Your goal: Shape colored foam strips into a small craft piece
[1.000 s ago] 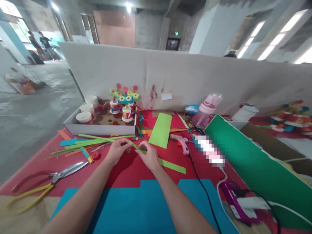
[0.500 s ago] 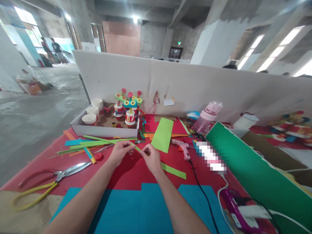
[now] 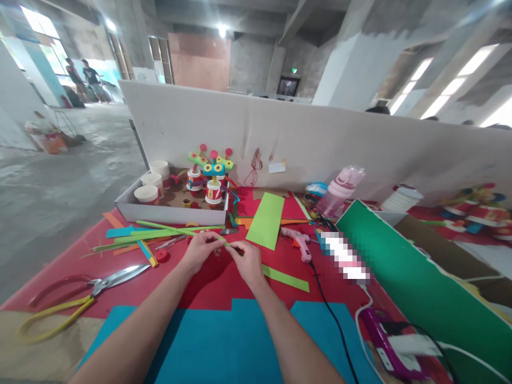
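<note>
Over the red table, my left hand (image 3: 203,250) and my right hand (image 3: 248,261) pinch a green paper strip (image 3: 226,244) between their fingertips, close together. Its wider tail (image 3: 286,278) comes out past my right wrist and lies toward the right. Just behind my right hand lies a flat green paper sheet (image 3: 266,221). Left of my left hand are loose narrow paper strips (image 3: 140,238) in green, blue and orange, and a small red roll (image 3: 162,256). A pink glue gun (image 3: 299,244) rests to the right of my hands.
Large scissors (image 3: 94,290) lie at the left. Behind stands a shallow box (image 3: 172,216) with paper cups (image 3: 147,195) and cup figures (image 3: 213,186). Blue sheets (image 3: 204,346) cover the near edge. At the right are a pink bottle (image 3: 342,189), a green board (image 3: 420,272) and a purple power strip (image 3: 390,344).
My fingertips have drawn closer together, so less of the green strip shows between them. The strip's tail has shifted slightly to the right.
</note>
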A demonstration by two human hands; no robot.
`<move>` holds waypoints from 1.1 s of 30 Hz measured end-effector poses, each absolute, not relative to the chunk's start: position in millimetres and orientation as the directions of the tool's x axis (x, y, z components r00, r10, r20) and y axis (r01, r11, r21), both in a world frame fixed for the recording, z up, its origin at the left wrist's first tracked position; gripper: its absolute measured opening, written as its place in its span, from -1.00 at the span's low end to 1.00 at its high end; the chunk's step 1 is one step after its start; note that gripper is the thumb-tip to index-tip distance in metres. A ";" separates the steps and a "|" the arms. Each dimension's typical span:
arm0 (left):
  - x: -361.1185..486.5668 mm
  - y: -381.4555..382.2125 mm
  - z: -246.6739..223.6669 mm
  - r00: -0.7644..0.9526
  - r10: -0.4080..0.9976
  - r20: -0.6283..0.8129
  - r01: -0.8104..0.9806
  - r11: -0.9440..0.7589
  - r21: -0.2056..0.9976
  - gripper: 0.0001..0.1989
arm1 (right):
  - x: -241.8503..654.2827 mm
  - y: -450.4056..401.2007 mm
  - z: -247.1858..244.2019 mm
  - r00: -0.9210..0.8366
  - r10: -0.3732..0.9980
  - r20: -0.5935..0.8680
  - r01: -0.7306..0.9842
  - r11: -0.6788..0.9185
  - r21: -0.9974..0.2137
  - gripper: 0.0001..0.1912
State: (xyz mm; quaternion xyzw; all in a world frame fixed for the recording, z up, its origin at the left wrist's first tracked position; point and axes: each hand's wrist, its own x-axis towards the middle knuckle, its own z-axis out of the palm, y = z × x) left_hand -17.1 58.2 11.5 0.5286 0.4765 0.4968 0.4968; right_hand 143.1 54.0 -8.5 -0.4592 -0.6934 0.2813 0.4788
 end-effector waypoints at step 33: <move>-20.1 58.9 10.5 -0.038 0.999 -0.020 -0.112 0.015 0.994 -0.68 | 146.8 57.0 -11.0 -0.126 0.949 0.290 0.287 0.314 -0.905 -0.78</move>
